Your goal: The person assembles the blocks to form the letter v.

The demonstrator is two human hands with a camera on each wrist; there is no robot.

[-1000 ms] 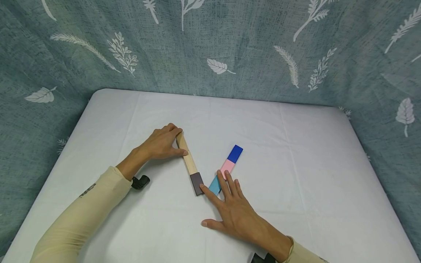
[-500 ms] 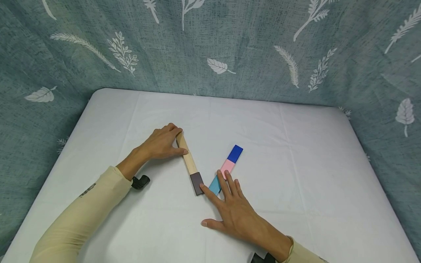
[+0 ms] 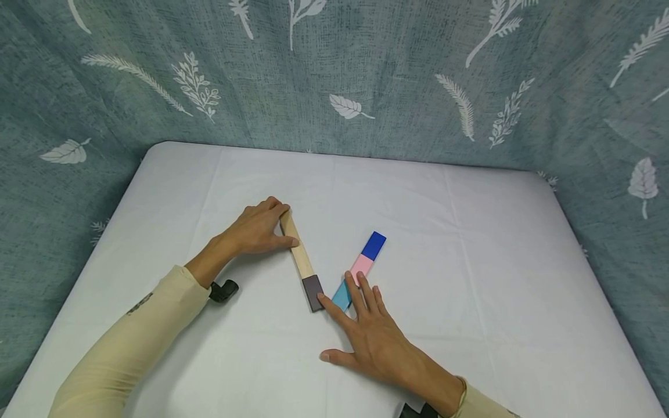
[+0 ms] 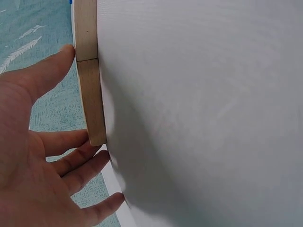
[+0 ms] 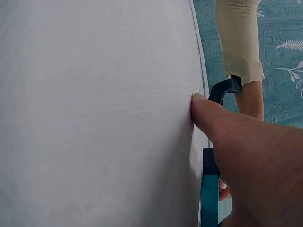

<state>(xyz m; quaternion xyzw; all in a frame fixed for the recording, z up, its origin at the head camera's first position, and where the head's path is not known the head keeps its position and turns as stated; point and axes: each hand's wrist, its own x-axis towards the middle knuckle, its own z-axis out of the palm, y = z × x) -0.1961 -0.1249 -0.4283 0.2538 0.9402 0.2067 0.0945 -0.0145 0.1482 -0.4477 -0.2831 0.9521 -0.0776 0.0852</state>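
Two plain wooden blocks (image 3: 302, 261) and a dark grey block (image 3: 313, 292) lie end to end in a slanting row. My left hand (image 3: 256, 227) touches its far part: thumb at the seam between the wooden blocks, fingertips around the far end, as the left wrist view shows. A light blue block (image 3: 341, 297), a pink block (image 3: 362, 265) and a dark blue block (image 3: 373, 246) form a second row, the two making a V. My right hand (image 3: 373, 342) is spread, index fingertip at the dark grey block, middle and ring fingertips over the light blue and pink blocks.
A white cloth (image 3: 502, 261) covers the table. Behind and beside it hangs a teal curtain (image 3: 392, 69) with white leaf patterns. Black wrist camera mounts (image 3: 223, 289) sit under both wrists, near the tabletop.
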